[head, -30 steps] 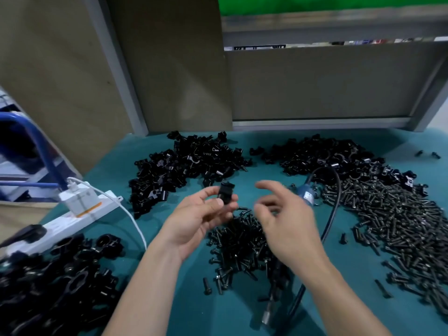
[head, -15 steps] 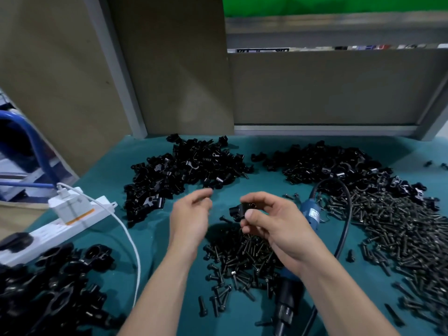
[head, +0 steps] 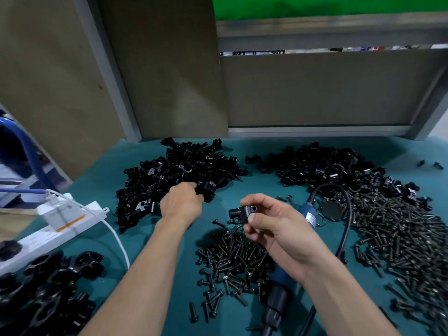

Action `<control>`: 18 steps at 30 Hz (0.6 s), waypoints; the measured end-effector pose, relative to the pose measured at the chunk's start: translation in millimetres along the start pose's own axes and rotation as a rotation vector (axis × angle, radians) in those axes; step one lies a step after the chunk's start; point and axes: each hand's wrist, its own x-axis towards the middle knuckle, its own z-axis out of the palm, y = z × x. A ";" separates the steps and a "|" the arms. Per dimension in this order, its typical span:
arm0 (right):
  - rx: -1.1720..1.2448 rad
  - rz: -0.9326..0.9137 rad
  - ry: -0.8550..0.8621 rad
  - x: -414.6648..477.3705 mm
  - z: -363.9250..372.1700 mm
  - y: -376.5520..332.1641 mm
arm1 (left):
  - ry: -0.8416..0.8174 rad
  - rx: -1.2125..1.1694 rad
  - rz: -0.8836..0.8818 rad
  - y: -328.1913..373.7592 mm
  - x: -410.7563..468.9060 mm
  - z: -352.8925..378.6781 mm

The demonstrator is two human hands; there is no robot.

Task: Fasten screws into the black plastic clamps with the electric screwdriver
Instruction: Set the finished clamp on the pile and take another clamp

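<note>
Above the near-centre screw pile [head: 232, 258], the right hand [head: 278, 229] is pinching one black clamp [head: 242, 212] between thumb and forefinger. The left hand [head: 181, 204] is reaching into the far-left clamp heap [head: 174, 170], fingers curled; a grip cannot be confirmed. The light pinch is risking a drop among loose screws. The right wrist is hiding part of the electric screwdriver [head: 278, 301].
</note>
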 end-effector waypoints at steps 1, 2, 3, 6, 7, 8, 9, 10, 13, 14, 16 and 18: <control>-0.013 -0.001 0.014 -1.3 0.2 -1.6 | 0.005 -0.036 -0.007 0.5 0.1 -3.5; -0.037 -0.005 0.037 -2.5 0.3 -4.0 | 0.005 -0.108 -0.021 1.6 -2.0 -7.3; -0.073 -0.011 0.066 -3.6 0.5 -6.8 | 0.009 -0.225 -0.038 3.8 -7.2 -10.4; -0.200 -0.025 0.144 -8.4 2.4 -13.7 | -0.090 -0.825 -0.044 12.2 -46.0 -23.2; -0.231 -0.023 0.162 -10.5 3.7 -14.4 | -0.186 -1.033 0.000 16.1 -63.8 -26.7; -0.255 -0.015 0.175 -13.2 5.6 -14.3 | -0.295 -1.197 0.060 19.6 -82.6 -29.7; -0.278 -0.007 0.186 -16.0 8.1 -13.1 | -0.379 -1.297 0.126 22.1 -100.6 -31.8; -0.303 0.001 0.196 -19.1 11.4 -10.9 | -0.414 -1.327 0.197 23.2 -116.2 -32.5; -0.378 0.003 0.218 -29.4 20.3 -1.7 | -0.238 -1.167 0.317 19.4 -141.4 -23.9; -0.405 -0.005 0.218 -32.6 22.4 0.9 | -0.131 -1.078 0.331 16.0 -145.1 -21.8; -0.481 -0.019 0.202 -38.8 24.3 5.0 | 0.091 -0.893 0.389 7.0 -148.9 -18.2; -0.541 -0.031 0.178 -43.9 23.9 7.1 | 0.312 -0.717 0.475 -0.5 -151.1 -12.7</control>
